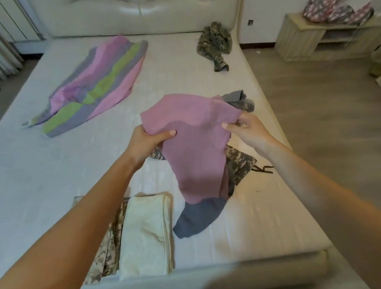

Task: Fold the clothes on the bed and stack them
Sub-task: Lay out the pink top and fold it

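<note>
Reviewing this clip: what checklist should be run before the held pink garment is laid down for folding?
1. Left hand grips pink garment with grey-blue end: ok.
2. Right hand pinches its opposite edge: ok.
3. Garment spread flat: not ok, hangs bunched.
4. Bare white mattress area at left for laying: ok.
5. Folded cream cloth stack tidy: ok.
6. Garment free of camouflage clothes beneath: cannot tell.

bare forearms [95,215], left hand [148,140], right hand [246,129]
</note>
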